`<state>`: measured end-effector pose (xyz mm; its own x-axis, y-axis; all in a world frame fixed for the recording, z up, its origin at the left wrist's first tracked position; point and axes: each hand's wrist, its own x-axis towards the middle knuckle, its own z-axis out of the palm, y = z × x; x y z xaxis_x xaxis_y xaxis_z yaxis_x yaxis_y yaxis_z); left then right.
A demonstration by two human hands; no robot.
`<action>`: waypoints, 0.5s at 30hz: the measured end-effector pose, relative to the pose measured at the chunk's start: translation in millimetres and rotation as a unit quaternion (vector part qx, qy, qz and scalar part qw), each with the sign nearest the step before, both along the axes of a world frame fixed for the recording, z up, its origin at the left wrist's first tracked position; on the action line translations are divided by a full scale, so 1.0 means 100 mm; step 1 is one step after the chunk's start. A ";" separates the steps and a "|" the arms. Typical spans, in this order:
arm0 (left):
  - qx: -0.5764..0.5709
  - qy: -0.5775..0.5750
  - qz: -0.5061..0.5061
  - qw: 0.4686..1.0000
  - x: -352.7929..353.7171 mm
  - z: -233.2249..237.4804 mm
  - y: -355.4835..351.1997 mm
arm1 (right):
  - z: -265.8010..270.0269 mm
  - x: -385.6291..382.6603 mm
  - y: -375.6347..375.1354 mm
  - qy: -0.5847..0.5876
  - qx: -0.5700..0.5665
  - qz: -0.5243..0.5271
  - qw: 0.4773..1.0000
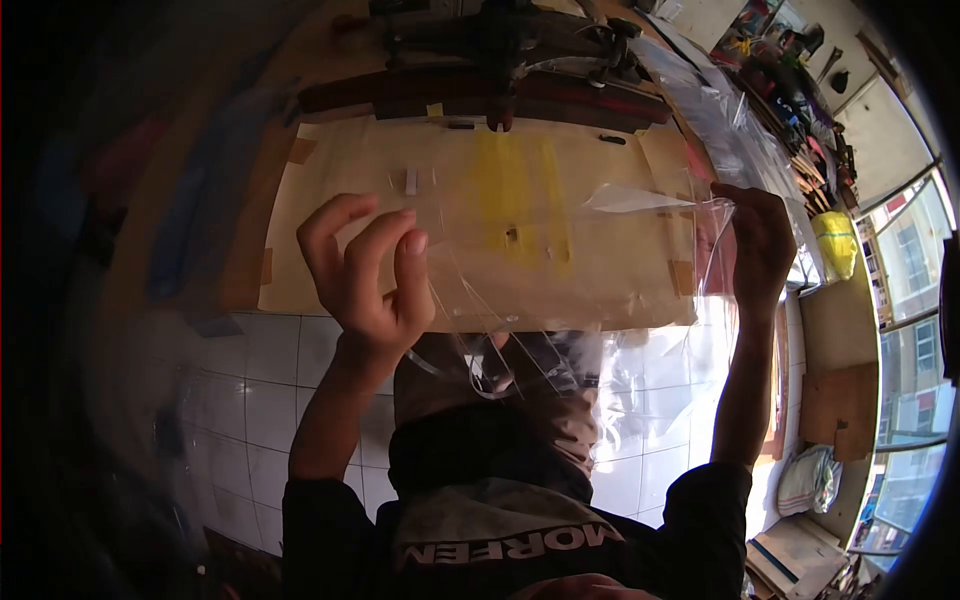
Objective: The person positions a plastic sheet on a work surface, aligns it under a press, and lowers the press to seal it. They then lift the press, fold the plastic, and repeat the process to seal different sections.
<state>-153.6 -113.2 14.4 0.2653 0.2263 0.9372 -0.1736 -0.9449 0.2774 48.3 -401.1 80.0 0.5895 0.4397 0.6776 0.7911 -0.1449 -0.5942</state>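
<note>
A clear plastic sheet (630, 290), creased and shiny, hangs over the front edge of the board and in front of my body. At its right side my right hand (762, 240) pinches the sheet's gathered edge between thumb and fingers. My left hand (372, 265) is raised over the left part of the board, its fingers curved and apart beside the sheet's left side. Beneath lies a pale wooden board (350, 230) with yellow strips (505, 190) down its middle and brown tape (301, 151) at its edges.
A dark machine with a long reddish bar (400, 95) spans the board's back edge. More clear plastic (735, 130) lies at the back right, near a yellow bag (834, 245) and cluttered tools. White floor tiles (270, 350) show below, windows at far right.
</note>
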 end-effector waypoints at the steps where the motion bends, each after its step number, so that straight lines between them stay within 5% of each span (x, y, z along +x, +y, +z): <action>1: -0.003 0.036 -0.031 0.999 -0.08 -0.11 -0.08 | 0.00 0.00 -0.01 -0.010 -0.010 -0.007 1.000; 9: -0.178 0.223 -0.009 0.958 -0.07 -0.17 -0.54 | -0.06 -0.02 -0.04 -0.032 -0.009 -0.039 0.999; 13: -0.197 0.222 -0.103 0.949 -0.11 -0.25 -0.46 | -0.07 -0.05 -0.06 -0.032 -0.015 -0.057 0.998; 15: -0.171 0.056 -0.033 0.983 -0.16 -0.20 -0.49 | -0.06 -0.05 -0.06 -0.019 -0.014 -0.063 0.998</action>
